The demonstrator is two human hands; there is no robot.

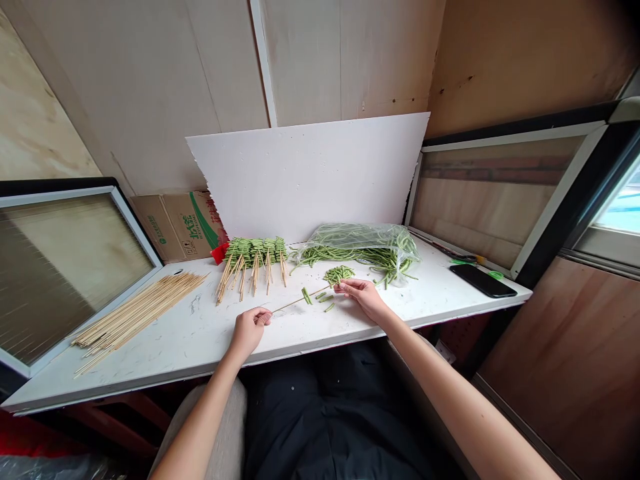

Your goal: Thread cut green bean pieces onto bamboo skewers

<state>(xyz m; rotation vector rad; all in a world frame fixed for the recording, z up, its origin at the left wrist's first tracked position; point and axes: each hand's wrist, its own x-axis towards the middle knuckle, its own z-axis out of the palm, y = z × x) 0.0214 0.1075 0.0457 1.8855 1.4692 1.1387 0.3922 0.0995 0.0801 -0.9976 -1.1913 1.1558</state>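
My left hand (250,328) is closed around the near end of a thin bamboo skewer (287,306). One short cut piece of green bean (307,295) sits across the skewer partway along. At the skewer's far end, my right hand (364,296) pinches its fingertips together; whatever is between them is too small to make out. Just beyond the right fingertips is a small heap of cut green bean pieces (339,273). A few loose pieces (326,299) lie on the white tabletop under the skewer.
Bundled bamboo skewers (145,307) lie at left. Several skewers loaded with bean pieces (255,250) rest at the back, beside a bag of long green beans (360,243). A black phone (483,281) lies at right. A cardboard box (175,227) and white board (315,177) stand behind.
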